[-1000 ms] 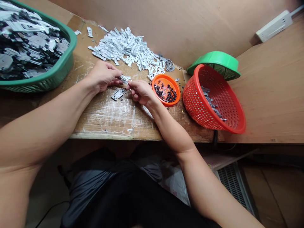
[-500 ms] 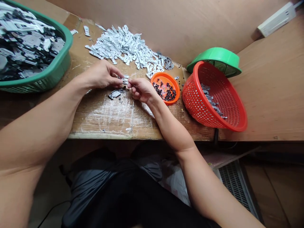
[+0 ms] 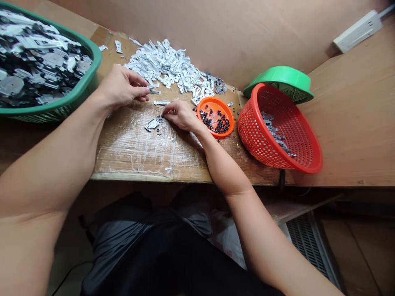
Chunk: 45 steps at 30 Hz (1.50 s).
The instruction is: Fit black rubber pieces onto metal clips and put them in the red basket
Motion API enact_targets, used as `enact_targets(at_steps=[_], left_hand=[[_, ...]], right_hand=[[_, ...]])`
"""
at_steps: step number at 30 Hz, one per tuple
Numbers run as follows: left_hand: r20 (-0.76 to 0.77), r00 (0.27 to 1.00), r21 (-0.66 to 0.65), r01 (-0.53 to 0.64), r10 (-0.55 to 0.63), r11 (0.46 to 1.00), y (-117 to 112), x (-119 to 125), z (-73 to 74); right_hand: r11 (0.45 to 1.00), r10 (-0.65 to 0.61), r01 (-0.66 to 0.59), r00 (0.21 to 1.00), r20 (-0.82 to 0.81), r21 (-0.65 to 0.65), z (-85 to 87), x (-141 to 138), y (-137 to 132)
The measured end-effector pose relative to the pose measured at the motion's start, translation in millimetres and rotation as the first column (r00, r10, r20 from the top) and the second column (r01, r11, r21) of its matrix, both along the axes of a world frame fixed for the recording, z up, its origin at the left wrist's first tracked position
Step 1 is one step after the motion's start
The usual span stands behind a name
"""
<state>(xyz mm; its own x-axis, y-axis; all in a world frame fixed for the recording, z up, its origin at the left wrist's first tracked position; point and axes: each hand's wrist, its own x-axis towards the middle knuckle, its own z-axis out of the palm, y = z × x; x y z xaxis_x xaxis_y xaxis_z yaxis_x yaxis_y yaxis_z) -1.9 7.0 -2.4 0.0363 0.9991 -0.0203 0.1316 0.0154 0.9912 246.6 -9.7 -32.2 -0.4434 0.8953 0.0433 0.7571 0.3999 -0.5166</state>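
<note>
My left hand [image 3: 121, 85] is closed in a pinch on a small silver metal piece [image 3: 152, 87] at the near edge of the pile of silver metal pieces [image 3: 168, 68]. My right hand [image 3: 180, 115] rests on the wooden bench, fingers curled and pinched down at a dark grey metal part [image 3: 152, 123] with tiny black bits beside it. One silver piece [image 3: 161, 102] lies loose between the two hands. A small orange bowl [image 3: 226, 110] of small black parts sits just right of my right hand.
A green basket [image 3: 77, 92] full of grey metal parts stands at far left. A red mesh basket [image 3: 296, 135] with a few grey parts leans at right, a green basket [image 3: 282, 80] behind it. A white power strip [image 3: 356, 31] lies at the back right. The bench edge [image 3: 148, 176] is close to my lap.
My hands have parted. The left hand moved up and left to the edge of the silver pile; the right hand dropped to the dark part on the bench. One silver piece lies between them.
</note>
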Motion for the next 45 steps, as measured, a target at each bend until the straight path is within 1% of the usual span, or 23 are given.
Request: enact_targets(at_steps=[3, 6, 10, 12, 15, 17, 21, 23, 25, 27, 29, 31, 34, 36, 38, 42, 45], left_hand=[[-0.023, 1.000, -0.025, 0.010, -0.010, 1.000, -3, 3, 3.0], [-0.016, 1.000, -0.023, -0.002, 0.002, 1.000, -5, 3, 5.7], [-0.007, 1.000, -0.039, -0.005, 0.004, 0.999, -6, 2, 7.5], [0.000, 1.000, -0.043, -0.003, 0.003, 0.999, -6, 2, 7.6], [0.005, 1.000, -0.037, -0.004, 0.004, 0.999, -5, 3, 5.5], [-0.002, 1.000, -0.028, 0.009, -0.009, 1.000, -3, 2, 2.4], [-0.036, 0.996, -0.009, 0.087, -0.087, 0.996, -1, 2, -4.4], [-0.053, 0.990, -0.001, 0.133, -0.132, 0.991, -3, 3, -5.8], [-0.076, 0.983, -0.003, 0.166, -0.166, 0.986, -6, 5, -5.6], [-0.090, 0.981, -0.029, 0.171, -0.173, 0.985, -9, 7, -4.2], [-0.084, 0.982, -0.070, 0.163, -0.168, 0.984, -10, 9, -2.2], [-0.061, 0.983, -0.099, 0.169, -0.176, 0.981, -11, 11, -0.4], [-0.026, 0.982, -0.101, 0.185, -0.188, 0.978, -12, 12, 1.6], [-0.005, 0.983, -0.099, 0.182, -0.183, 0.978, -14, 13, 2.8], [0.023, 0.983, -0.118, 0.184, -0.182, 0.976, -15, 13, 3.9], [0.112, 0.981, -0.180, 0.176, -0.157, 0.968, -17, 14, 4.9], [0.123, 0.980, -0.197, 0.176, -0.154, 0.964, -17, 15, 4.9]], right_hand=[[0.999, 0.046, -0.046, 0.999, 0.015, 0.018, -2.5, 1, 0], [0.999, 0.052, -0.052, 0.999, 0.004, 0.017, -1.8, -1, -2], [1.000, 0.020, -0.020, 1.000, -0.005, -0.022, 4.2, -11, -10], [0.999, -0.016, 0.014, 0.999, -0.040, -0.048, 9.2, -15, -15], [0.992, -0.086, 0.069, 0.982, -0.169, -0.105, 18.2, -15, -24], [0.987, -0.114, 0.074, 0.950, -0.290, -0.144, 24.3, -9, -28], [0.977, -0.136, 0.028, 0.842, -0.522, -0.209, 35.0, 7, -30], [0.963, -0.201, 0.054, 0.793, -0.575, -0.263, 39.6, 13, -30], [0.938, -0.297, 0.122, 0.765, -0.571, -0.324, 43.1, 15, -30], [0.915, -0.361, 0.175, 0.758, -0.543, -0.364, 44.8, 15, -31], [0.915, -0.355, 0.172, 0.775, -0.524, -0.365, 44.5, 13, -31], [0.929, -0.323, 0.159, 0.790, -0.521, -0.335, 43.0, 11, -31], [0.939, -0.311, 0.171, 0.792, -0.525, -0.298, 40.5, 7, -30], [0.936, -0.320, 0.180, 0.789, -0.524, -0.302, 39.5, 6, -28], [0.927, -0.339, 0.185, 0.785, -0.518, -0.325, 38.8, 6, -27], [0.887, -0.404, 0.203, 0.776, -0.484, -0.415, 38.9, 8, -26], [0.863, -0.437, 0.199, 0.755, -0.489, -0.465, 42.0, 9, -29]])
